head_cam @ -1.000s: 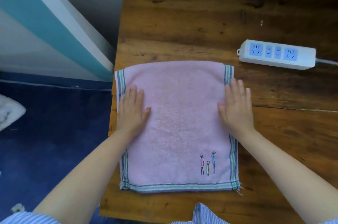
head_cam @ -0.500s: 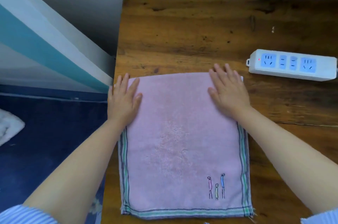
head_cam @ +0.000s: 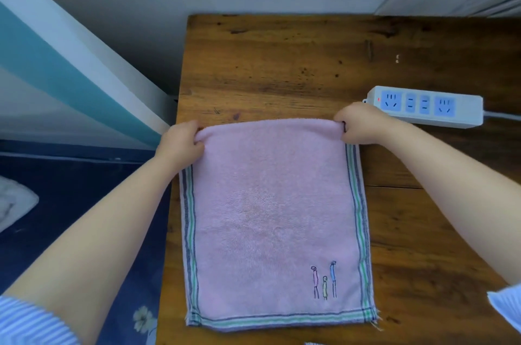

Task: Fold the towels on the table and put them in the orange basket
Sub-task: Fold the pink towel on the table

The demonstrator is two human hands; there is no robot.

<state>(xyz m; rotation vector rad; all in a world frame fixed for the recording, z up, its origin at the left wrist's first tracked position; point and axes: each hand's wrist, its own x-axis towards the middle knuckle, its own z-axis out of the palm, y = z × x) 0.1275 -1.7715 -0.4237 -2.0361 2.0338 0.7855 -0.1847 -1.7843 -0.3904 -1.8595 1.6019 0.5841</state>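
Left hand point(head_cam: 180, 141): curled at the far left corner of the pink towel point(head_cam: 270, 215); fingers wrap the folded far edge, thumb on top, pinching the cloth.
Right hand point(head_cam: 362, 124): curled at the far right corner of the same edge, pinching the cloth between thumb and fingers; knuckles sit just beside the power strip point(head_cam: 425, 106), whether touching cannot be told.
Pink towel: lies flat on the worktop point(head_cam: 282, 62), near its left side, long way running away from the person. Far edge is rounded, like a fold, and a little raised at both pinched corners. Left edge of the cloth runs about along the worktop's left edge.
Towel markings: green and dark stripes point(head_cam: 358, 203) along the left, right and near borders; three small stitched stick figures point(head_cam: 324, 279), pink, yellow and blue, near the right near corner. A few loose threads at that corner.
Worktop: dark brown wood, grain and knots showing, far edge against a pale wall.
Power strip: white with blue socket faces, small red light at its left end, cord leaving to the right; lies on the worktop beyond the right hand.
Sleeves: blue and white striped cuffs point(head_cam: 31, 325) at both lower corners of the view.
Floor: dark blue covering point(head_cam: 70, 189) left of the worktop, a flower print low down, a white cloth-like shape point(head_cam: 14, 203) at the far left.
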